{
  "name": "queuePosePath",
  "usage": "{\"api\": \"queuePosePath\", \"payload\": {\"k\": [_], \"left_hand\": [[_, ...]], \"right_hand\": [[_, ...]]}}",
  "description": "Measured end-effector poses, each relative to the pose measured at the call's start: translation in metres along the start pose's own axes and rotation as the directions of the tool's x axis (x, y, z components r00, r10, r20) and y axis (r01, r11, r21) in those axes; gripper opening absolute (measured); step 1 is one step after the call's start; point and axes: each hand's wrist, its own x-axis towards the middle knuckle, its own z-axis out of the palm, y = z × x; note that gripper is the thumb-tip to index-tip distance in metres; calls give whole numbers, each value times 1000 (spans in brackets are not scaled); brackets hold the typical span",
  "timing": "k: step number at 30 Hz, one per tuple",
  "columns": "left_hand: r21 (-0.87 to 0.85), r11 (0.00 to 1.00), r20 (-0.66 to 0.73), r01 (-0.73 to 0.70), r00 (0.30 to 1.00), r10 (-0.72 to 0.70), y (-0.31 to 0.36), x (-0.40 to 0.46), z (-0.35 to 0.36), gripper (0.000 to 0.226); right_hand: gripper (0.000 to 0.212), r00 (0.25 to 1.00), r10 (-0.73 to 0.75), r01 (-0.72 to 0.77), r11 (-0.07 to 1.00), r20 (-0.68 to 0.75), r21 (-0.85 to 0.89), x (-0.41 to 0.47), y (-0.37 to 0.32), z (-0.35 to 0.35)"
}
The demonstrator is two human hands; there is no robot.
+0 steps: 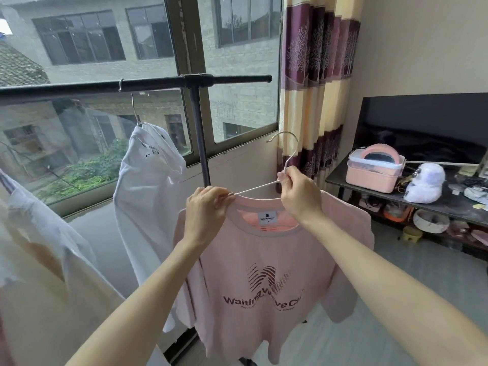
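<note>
A pink T-shirt [264,260] with dark red print hangs in front of me on a thin white hanger [286,154]. My left hand [206,210] grips the shirt's collar and the hanger's left arm. My right hand [297,191] pinches the hanger at the base of its hook, which points up and to the left, free of the rail. A black clothes rail [132,85] runs across above, on a black upright post [200,138].
A white shirt [148,196] hangs from the rail to the left. More pale garments [39,247] hang at far left. A window and a striped curtain [314,83] stand behind. At right, a dark table [427,202] carries a pink box [375,170] and a white plush toy [425,186].
</note>
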Motion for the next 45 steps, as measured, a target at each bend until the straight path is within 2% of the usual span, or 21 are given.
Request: {"api": "queuePosePath", "payload": {"k": [2, 5, 6, 8, 9, 11, 14, 18, 20, 22, 24, 25, 27, 29, 30, 34, 37, 40, 41, 43, 45], "left_hand": [[44, 998, -34, 36, 999, -34, -5, -6, 0, 36], [-60, 964, 98, 259, 962, -253, -21, -23, 1, 62], [-76, 939, 153, 335, 935, -321, -26, -28, 2, 59], [-53, 910, 175, 410, 901, -396, -35, -34, 6, 27], [-39, 907, 145, 420, 900, -410, -35, -36, 6, 13], [-40, 925, 83, 378, 924, -374, -33, -33, 5, 17], [-83, 947, 72, 311, 949, -306, -31, -24, -2, 22], [-131, 924, 120, 360, 931, -346, -29, -13, -10, 26], [-202, 848, 125, 491, 871, -475, -27, -5, -8, 28], [-259, 720, 209, 644, 765, -609, -27, 4, -5, 29], [-206, 655, 318, 727, 682, -658, -28, 5, -1, 24], [-170, 661, 347, 731, 672, -654, -26, 3, -1, 18], [-168, 714, 360, 679, 717, -597, -18, -2, -1, 10], [-228, 767, 411, 600, 774, -483, -11, -5, -3, 20], [-249, 780, 470, 574, 776, -421, -10, -4, -4, 26], [-204, 823, 696, 530, 670, -258, -7, -4, -10, 40], [-280, 755, 793, 594, 586, -167, -6, -6, -14, 38], [-391, 608, 806, 692, 575, -136, -2, -4, -15, 29], [-411, 585, 797, 699, 587, -143, 1, -2, -16, 26], [-442, 613, 730, 655, 660, -178, 6, 3, -15, 25], [-467, 706, 548, 532, 801, -241, 9, 6, -11, 14]], "right_hand": [[25, 996, 35, -33, 999, -78, 28, 1, 9, -4], [27, 983, 125, -123, 992, -132, 26, 7, 20, -15], [27, 977, 153, -151, 988, -148, 25, 8, 24, -17], [29, 965, 185, -183, 983, -184, 25, 9, 31, -20], [31, 961, 187, -187, 982, -203, 19, 8, 34, -20], [37, 955, 171, -179, 984, -241, -10, 5, 42, -22], [41, 954, 150, -170, 984, -259, -57, 5, 61, -30], [39, 971, 108, -125, 990, -215, -68, -1, 78, -37], [35, 982, 66, -76, 996, -177, -48, -5, 76, -34], [33, 986, 57, -58, 998, -156, -5, -8, 70, -32], [34, 984, 62, -56, 998, -169, 43, -9, 63, -31], [36, 980, 67, -58, 997, -187, 51, -9, 60, -31], [37, 975, 55, -48, 998, -216, 39, -9, 58, -30], [37, 974, 16, -13, 1000, -228, 14, -9, 58, -30], [38, 972, 0, 1, 1000, -233, 5, -8, 58, -29], [35, 970, -20, 21, 1000, -243, 3, -8, 58, -32], [35, 976, -13, 19, 1000, -216, 25, -11, 58, -35], [35, 985, 9, -3, 999, -174, 35, -12, 61, -37], [34, 987, 22, -16, 999, -161, 42, -12, 62, -37], [29, 988, 48, -38, 997, -145, 74, -12, 62, -38], [27, 987, 97, -83, 991, -127, 105, -11, 60, -38]]}}
